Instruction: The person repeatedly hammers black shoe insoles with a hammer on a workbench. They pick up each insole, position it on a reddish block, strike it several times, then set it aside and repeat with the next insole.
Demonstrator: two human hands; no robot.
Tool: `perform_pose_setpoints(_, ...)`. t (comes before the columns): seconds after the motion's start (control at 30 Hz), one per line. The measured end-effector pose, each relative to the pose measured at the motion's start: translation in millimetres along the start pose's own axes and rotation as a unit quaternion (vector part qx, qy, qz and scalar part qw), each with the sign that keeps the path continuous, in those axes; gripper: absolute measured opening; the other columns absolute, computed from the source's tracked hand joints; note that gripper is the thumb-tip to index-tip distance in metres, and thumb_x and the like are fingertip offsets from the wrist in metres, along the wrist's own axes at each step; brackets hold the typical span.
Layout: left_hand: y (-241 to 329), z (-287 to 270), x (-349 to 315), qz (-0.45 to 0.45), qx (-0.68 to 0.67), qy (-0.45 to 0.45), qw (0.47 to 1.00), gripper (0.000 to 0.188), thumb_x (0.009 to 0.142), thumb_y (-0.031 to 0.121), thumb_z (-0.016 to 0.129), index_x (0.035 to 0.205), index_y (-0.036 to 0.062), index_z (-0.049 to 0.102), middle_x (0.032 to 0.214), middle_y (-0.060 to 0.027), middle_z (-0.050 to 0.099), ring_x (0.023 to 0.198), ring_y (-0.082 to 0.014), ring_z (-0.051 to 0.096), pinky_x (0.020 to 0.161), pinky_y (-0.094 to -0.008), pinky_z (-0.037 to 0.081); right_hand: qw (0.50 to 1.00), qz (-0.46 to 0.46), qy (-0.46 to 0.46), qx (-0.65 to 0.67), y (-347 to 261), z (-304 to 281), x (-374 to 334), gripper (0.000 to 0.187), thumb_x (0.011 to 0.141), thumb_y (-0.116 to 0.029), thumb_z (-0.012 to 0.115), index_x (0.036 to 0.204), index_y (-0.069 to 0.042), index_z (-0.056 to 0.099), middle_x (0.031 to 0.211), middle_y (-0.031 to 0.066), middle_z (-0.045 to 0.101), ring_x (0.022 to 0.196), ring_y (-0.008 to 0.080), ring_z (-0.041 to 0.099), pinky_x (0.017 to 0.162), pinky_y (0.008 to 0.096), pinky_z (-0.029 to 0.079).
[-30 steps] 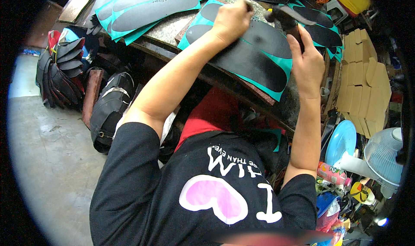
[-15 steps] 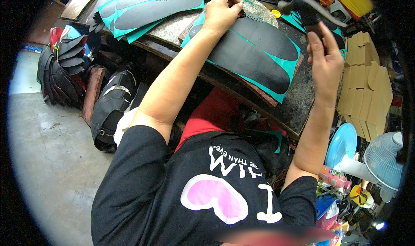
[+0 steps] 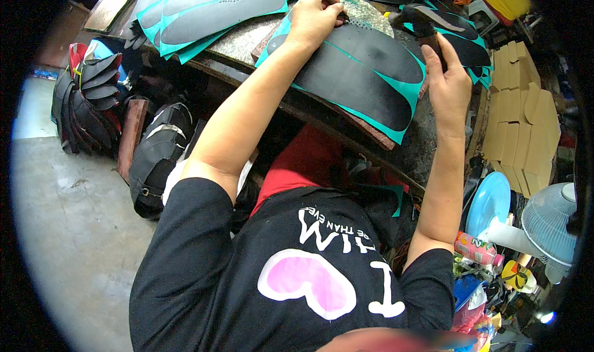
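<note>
1. Grey concrete floor (image 3: 80, 216) spreads well to the left of the teal sheet (image 3: 403, 92), which lies on the workbench (image 3: 427, 113) in front of the person and carries black sole-shaped patches (image 3: 356, 89).
2. Left of that sheet, a fanned bundle of black curved pieces (image 3: 93, 104) stands near a reddish-brown plank (image 3: 131, 141).
3. Nearer the sheet, also on its left, other teal sheets (image 3: 223, 14) with black sole shapes overlap in a pile.
4. At the sheet's far edge, toward its left, the left hand (image 3: 312, 21) has bent fingers, thumb and fingertips pinching a dark piece (image 3: 341, 19) whose shape is mostly hidden.
5. Under the sheet, a reddish board (image 3: 382, 140) sticks out along its near side.
6. Off the sheet's far right corner, a hammer (image 3: 424, 27) is in the right hand (image 3: 448, 82); thumb and forefinger lie against the handle, slightly apart, and I cannot tell how the other fingers sit.
7. Right of the sheet, past that hand, are tan cardboard boxes (image 3: 516, 117) and a white fan (image 3: 547, 222).
</note>
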State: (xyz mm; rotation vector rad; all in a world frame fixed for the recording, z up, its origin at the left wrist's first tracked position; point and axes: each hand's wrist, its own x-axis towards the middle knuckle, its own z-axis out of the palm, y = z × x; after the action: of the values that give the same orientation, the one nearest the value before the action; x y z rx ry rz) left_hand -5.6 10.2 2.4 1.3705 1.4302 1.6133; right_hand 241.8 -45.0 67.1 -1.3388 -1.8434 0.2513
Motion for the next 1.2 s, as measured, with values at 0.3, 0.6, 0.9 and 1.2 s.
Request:
perform_pose_setpoints(0.3,7.5,6.9,-7.1,0.255,0.271,-0.012,0.928,0.016,0.083,0.02,0.072,0.088,0.0063,0.067,0.079,-0.0176,0.069,0.074,-0.0341,0.069,0.069,-0.0406,0.055,0.968,-0.154,0.118,0.157,-50.5,-20.8,1.8,0.036,0.093,-0.025,0.068,0.123,-0.007,0.064,0.094,0.01,0.07,0.076,0.0162,0.066,0.068,0.0281,0.051)
perform_pose_setpoints(0.6,2.1,1.5,-1.9,0.022,0.009,0.089,0.996,0.016,0.08,0.015,0.072,0.087,0.0012,0.068,0.08,-0.0168,0.071,0.075,-0.0289,0.071,0.071,-0.0366,0.055,0.998,-0.033,-0.004,-0.061,-1.3,5.4,-7.4,0.041,0.094,-0.037,0.065,0.125,-0.01,0.064,0.084,0.0096,0.069,0.073,0.0182,0.064,0.065,0.0298,0.05)
perform_pose_setpoints(0.9,-5.6,-0.2,3.8,0.107,0.231,0.04,0.966,0.023,0.079,0.025,0.073,0.088,0.004,0.07,0.083,-0.0165,0.071,0.079,-0.0323,0.07,0.076,-0.0411,0.054,0.983,-0.104,0.048,0.145,-37.4,-32.5,4.6,0.038,0.094,-0.023,0.067,0.128,-0.006,0.062,0.09,0.0066,0.069,0.075,0.0105,0.062,0.066,0.0253,0.049)
perform_pose_setpoints(1.2,9.6,10.6,-13.1,0.297,0.344,-0.018,0.89,0.018,0.084,0.018,0.068,0.09,0.0042,0.059,0.074,-0.0204,0.067,0.072,-0.0377,0.067,0.064,-0.0444,0.054,0.998,0.023,-0.022,-0.059,-23.8,1.7,-0.7,0.043,0.094,-0.047,0.058,0.126,-0.019,0.062,0.103,0.0168,0.07,0.095,0.0378,0.067,0.077,0.0422,0.054)
